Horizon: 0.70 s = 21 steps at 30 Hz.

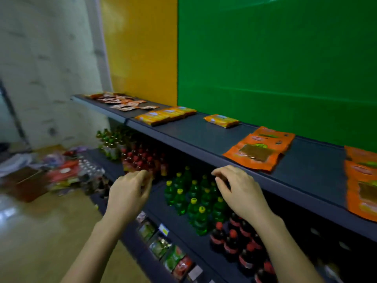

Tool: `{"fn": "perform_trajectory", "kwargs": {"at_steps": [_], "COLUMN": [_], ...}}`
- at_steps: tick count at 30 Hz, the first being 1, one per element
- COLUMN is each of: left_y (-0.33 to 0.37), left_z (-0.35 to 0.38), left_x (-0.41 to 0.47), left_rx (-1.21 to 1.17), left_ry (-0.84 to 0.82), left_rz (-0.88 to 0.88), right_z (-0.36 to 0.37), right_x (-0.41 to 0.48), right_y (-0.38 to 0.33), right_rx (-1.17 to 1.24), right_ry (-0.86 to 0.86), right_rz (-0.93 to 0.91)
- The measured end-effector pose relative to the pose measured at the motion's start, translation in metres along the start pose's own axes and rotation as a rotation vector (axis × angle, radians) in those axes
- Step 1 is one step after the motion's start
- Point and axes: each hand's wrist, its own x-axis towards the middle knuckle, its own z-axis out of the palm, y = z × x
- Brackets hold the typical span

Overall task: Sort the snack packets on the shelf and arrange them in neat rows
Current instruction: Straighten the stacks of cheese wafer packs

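A dark top shelf (204, 135) carries snack packets in groups. Small orange sachets (120, 102) lie at its far left end. A row of yellow-orange packets (165, 115) comes after them, with one single yellow-orange packet (221, 120) apart to the right. A stack of orange pouches (260, 150) lies mid-shelf, and more orange pouches (361, 180) sit at the right edge. My left hand (128, 193) and my right hand (238, 188) hover in front of the shelf edge, below the packets. Both are empty with fingers loosely curled and apart.
Below, a lower shelf holds green bottles (193, 199), red bottles (140, 160) and dark red-capped bottles (234, 242). A bottom ledge holds small packets (163, 248). Bags and a water-bottle pack (67, 176) lie on the floor at left. Yellow and green panels back the shelf.
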Motion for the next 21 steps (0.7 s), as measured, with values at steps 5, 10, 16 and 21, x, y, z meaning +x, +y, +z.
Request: {"fn": "perform_trajectory", "kwargs": {"at_steps": [5,10,16,21], "left_y": [-0.12,-0.216,-0.306,-0.373], "left_z": [-0.01,-0.029,-0.054,-0.048], "left_x": [-0.04,-0.055,-0.051,-0.033], "left_rx": [0.074,0.119,0.171,0.204], "left_ry": [-0.121,-0.118,-0.116,-0.109], "left_rz": [-0.221,-0.315,-0.374,-0.408], "right_z": [0.092,0.163,0.213,0.256], "right_x": [0.035,0.07,0.119,0.159], "right_y": [-0.073,-0.148,-0.194,-0.208], "right_rx": [0.033,0.102,0.112,0.075], "right_ry": [-0.121,-0.187,-0.194,-0.221], "right_rz": [-0.056,-0.082,-0.08,-0.048]}}
